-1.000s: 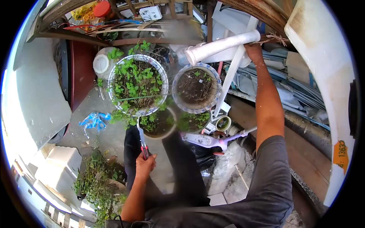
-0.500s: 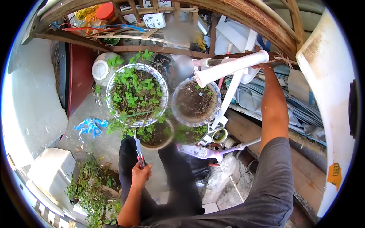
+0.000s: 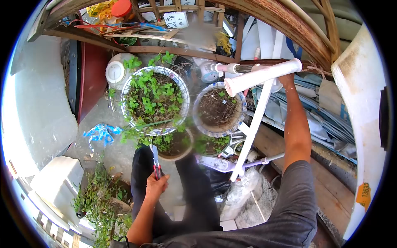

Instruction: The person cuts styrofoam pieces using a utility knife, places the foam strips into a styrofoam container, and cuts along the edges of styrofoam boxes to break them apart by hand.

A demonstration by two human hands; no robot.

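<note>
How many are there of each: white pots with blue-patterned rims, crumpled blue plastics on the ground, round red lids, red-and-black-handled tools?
White pots with blue-patterned rims: 2 (larger pot, smaller pot)
Crumpled blue plastic: 1
Red lid: 1
Tool, in left hand: 1
Total: 5

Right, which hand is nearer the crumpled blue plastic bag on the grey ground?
Left. The left hand, gripping a red-handled tool, is right of the bag, toward the body; the right hand is much farther right, partly behind the white cylindrical tube.

Orange lbl (image 3: 363,195) on wht panel (image 3: 355,103): "1363…"; wht card (image 3: 175,20): "2"
</note>
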